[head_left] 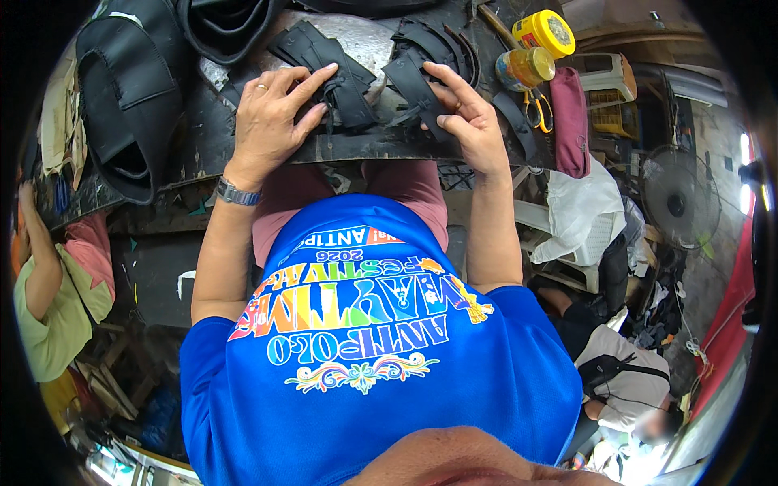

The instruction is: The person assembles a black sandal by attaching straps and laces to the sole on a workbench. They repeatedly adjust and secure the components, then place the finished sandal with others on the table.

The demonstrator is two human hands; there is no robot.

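At the front of a dark worktable (267, 154), black strap pieces (354, 101) lie in a loose pile over a pale, worn slab. My left hand (275, 117), with a ring and a wristwatch, rests against this pile. Its index finger and thumb are spread apart, their tips touching the straps. My right hand (472, 121) grips a flat black strap (412, 85), index finger along its upper end and thumb near its lower part. Behind that strap sits a second bunch of curved black strips (442, 44).
Large black padded pieces (130, 105) cover the table's left. On the right are a yellow-lidded tub (545, 34), a jar (525, 68), orange-handled scissors (538, 112) and a maroon pouch (570, 121). Beyond stand a white plastic chair (579, 243) and a fan (681, 197). Other people sit nearby.
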